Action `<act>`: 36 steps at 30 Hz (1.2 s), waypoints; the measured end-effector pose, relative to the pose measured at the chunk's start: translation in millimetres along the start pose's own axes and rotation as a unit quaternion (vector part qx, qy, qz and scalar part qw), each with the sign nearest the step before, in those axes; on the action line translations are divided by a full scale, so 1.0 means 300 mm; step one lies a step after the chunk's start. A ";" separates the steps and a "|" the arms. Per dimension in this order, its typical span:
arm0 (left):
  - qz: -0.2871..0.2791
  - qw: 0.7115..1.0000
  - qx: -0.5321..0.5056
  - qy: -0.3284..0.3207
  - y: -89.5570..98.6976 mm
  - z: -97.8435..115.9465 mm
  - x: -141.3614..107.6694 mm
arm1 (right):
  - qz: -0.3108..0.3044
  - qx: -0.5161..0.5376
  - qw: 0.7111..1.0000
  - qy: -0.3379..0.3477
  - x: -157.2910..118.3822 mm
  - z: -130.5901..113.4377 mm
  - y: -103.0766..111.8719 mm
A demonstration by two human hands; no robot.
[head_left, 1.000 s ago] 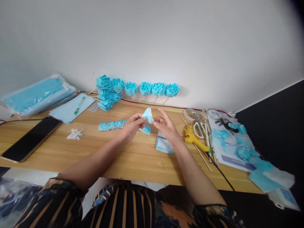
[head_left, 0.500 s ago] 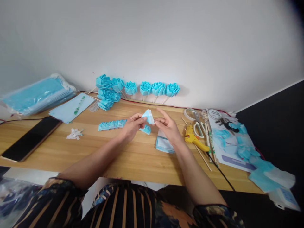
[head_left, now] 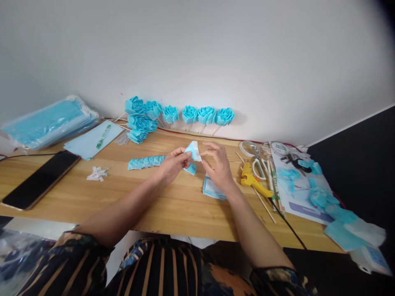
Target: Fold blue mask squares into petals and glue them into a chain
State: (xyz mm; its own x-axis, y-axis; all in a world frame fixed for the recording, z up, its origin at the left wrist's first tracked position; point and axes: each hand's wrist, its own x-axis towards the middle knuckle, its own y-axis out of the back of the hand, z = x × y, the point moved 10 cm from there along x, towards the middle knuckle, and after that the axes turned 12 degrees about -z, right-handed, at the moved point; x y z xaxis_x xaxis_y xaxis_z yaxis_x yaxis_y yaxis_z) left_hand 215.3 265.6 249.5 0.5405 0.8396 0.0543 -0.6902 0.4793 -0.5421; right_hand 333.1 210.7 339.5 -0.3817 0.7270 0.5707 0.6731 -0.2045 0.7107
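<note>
Above the bench (head_left: 173,209), nearer its back edge than its front, the left hand (head_left: 173,164) pinches the folded blue-and-white piece (head_left: 194,151) while the right hand (head_left: 217,162) hovers beside its pale edge, fingers parted. It looks light, soft and easily creased, best taken by its layered folds with fingertips.

left hand (head_left: 173,164) pinches folded blue piece (head_left: 193,151) | right hand (head_left: 217,165) beside it, fingers spread

A small blue-and-white folded piece (head_left: 194,151) slants above the table (head_left: 148,205).
</note>
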 end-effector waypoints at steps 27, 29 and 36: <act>0.017 0.997 0.075 -0.030 0.002 0.020 -0.011 | 0.015 0.077 0.997 -0.023 -0.013 0.026 -0.017; 0.011 0.996 0.079 -0.031 0.000 0.017 -0.010 | 0.024 0.090 0.994 -0.048 -0.017 0.039 -0.014; 0.020 0.997 0.071 -0.031 0.018 0.012 -0.006 | 0.016 0.092 0.993 -0.074 -0.019 0.053 -0.012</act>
State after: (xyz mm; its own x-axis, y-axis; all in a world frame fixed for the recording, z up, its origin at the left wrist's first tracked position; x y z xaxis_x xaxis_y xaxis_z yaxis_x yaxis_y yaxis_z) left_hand 208.7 267.7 249.6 0.4834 0.8708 0.0895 -0.7744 0.4731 -0.4201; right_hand 342.9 217.6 327.3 -0.2705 0.8135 0.5148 0.7926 -0.1153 0.5987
